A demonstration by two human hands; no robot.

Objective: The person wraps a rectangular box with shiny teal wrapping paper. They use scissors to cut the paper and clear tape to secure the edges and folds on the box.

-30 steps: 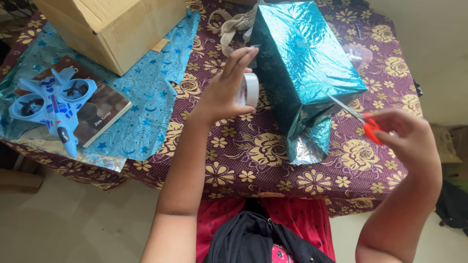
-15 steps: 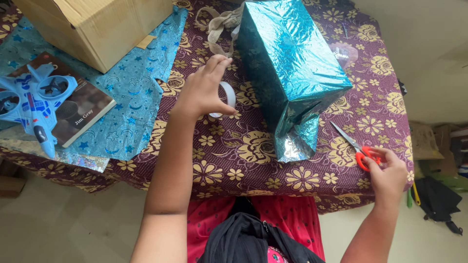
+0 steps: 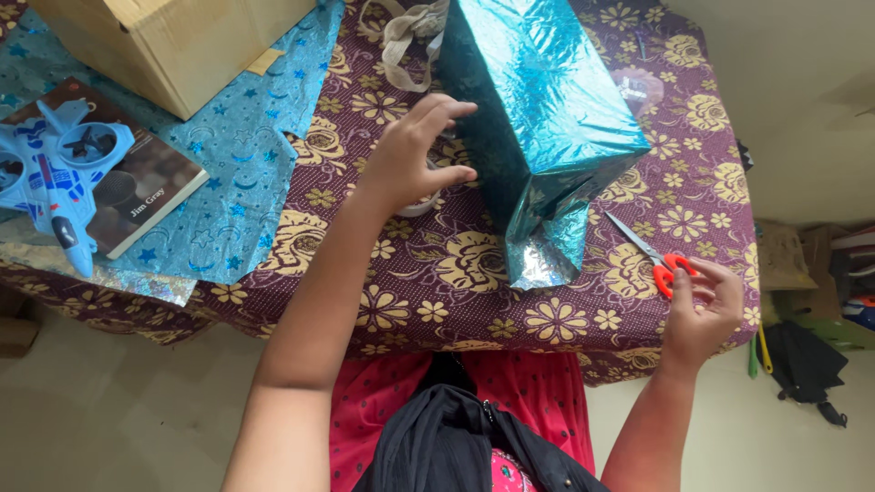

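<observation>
On the desk (image 3: 474,301), covered by a maroon flowered cloth, the left hand (image 3: 410,159) curls over a roll of tape (image 3: 421,202), fingers bent and close to the teal foil-wrapped box (image 3: 538,100); the hand hides most of the roll, so I cannot tell whether it is gripped. Near the desk's right edge, the right hand (image 3: 702,310) is spread, fingertips touching the red handles of the scissors (image 3: 652,255), which lie flat. Partly cut off at the left are a cardboard box (image 3: 164,46), a blue toy plane (image 3: 55,173) and a book (image 3: 146,196) on starred blue paper (image 3: 246,173).
</observation>
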